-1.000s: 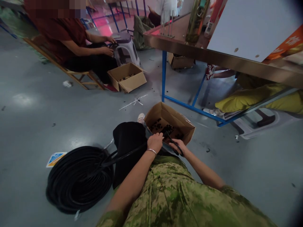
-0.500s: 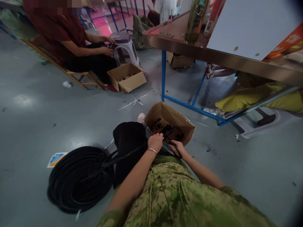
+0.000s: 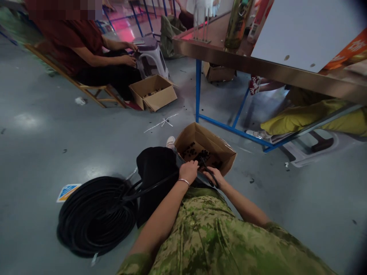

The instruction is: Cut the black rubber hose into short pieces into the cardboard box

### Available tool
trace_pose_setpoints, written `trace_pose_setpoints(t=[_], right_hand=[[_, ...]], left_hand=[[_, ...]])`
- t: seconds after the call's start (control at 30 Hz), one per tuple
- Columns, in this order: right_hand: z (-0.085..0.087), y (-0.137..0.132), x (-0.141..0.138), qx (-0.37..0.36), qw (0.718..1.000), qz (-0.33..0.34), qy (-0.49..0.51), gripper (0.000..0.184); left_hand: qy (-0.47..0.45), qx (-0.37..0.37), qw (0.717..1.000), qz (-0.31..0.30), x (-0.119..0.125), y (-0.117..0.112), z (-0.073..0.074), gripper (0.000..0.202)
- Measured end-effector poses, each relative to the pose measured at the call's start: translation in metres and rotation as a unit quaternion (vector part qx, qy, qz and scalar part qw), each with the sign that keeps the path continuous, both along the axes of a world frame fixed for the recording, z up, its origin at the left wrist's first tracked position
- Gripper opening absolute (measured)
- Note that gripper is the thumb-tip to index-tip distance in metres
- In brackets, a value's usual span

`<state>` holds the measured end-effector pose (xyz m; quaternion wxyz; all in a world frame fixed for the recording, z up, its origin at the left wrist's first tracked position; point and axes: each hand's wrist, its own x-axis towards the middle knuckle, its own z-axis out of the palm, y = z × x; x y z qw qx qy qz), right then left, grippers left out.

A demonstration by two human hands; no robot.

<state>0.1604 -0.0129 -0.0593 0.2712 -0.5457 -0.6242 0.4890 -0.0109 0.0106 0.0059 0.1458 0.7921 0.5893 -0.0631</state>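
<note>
My left hand [image 3: 189, 172] is closed around a black rubber strip [image 3: 156, 187] near its end, at the near edge of an open cardboard box [image 3: 226, 151]. From that hand the strip runs left over my dark-clothed leg to a large black coil [image 3: 86, 229] on the floor. In my right hand [image 3: 215, 178] are black-handled scissors [image 3: 213, 177], their blades pointing over the box toward my left fingertips. Small black cut pieces [image 3: 202, 154] lie scattered on the box's bottom. The strip's very end is too small to make out.
A seated co-worker [image 3: 86, 49] is at the upper left, behind another cardboard box [image 3: 160, 97] and a plastic stool [image 3: 151, 57]. A table [image 3: 258, 67] with blue legs stands to the right, bearing a bottle [image 3: 235, 26]. A blue-and-orange card [image 3: 68, 192] lies by the coil.
The scissors' handles in my right hand have spread apart a little. My left hand stays nearly in place on the strip.
</note>
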Motion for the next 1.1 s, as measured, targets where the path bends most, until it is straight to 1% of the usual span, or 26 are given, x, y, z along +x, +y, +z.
trace_pose_setpoints(t=[0.1,0.2,0.33,0.57,0.67,0.77,0.87,0.97,1.03,1.1], right_hand=[[-0.003,-0.001,-0.002,0.034,0.999,0.000,-0.029,0.035],[-0.008,-0.001,-0.005,0.045,0.996,-0.018,-0.069,0.032],[-0.017,-0.002,-0.009,0.043,0.993,-0.030,-0.109,0.029],[-0.028,-0.005,-0.011,0.041,0.991,-0.024,-0.125,0.024],[-0.029,-0.007,-0.013,0.038,0.989,-0.018,-0.144,0.023],[-0.030,-0.007,-0.014,0.024,0.988,-0.033,-0.147,0.024],[-0.030,-0.003,-0.010,0.004,0.989,-0.065,-0.133,0.021],[-0.028,0.000,-0.006,-0.056,0.990,-0.084,-0.098,0.020],[-0.027,-0.001,-0.005,-0.105,0.989,-0.092,-0.041,0.021],[-0.025,-0.005,-0.005,-0.141,0.984,-0.097,0.041,0.025]], left_hand=[[0.007,0.001,1.000,0.000,0.001,0.001,-0.001,0.026],[0.014,0.003,1.000,0.004,0.001,0.002,-0.002,0.027],[0.020,-0.005,1.000,0.016,0.002,0.002,-0.004,0.027],[0.024,-0.016,0.999,0.020,0.001,0.003,-0.013,0.028],[0.032,-0.035,0.999,0.020,0.001,0.004,-0.013,0.030],[0.037,-0.056,0.998,0.015,0.001,0.005,-0.010,0.030],[0.039,-0.065,0.997,0.013,0.001,0.005,-0.008,0.030],[0.040,-0.067,0.997,0.015,0.001,0.005,-0.007,0.030],[0.039,-0.064,0.997,0.017,0.002,0.004,-0.006,0.030],[0.032,-0.051,0.998,0.023,0.003,0.003,-0.003,0.030]])
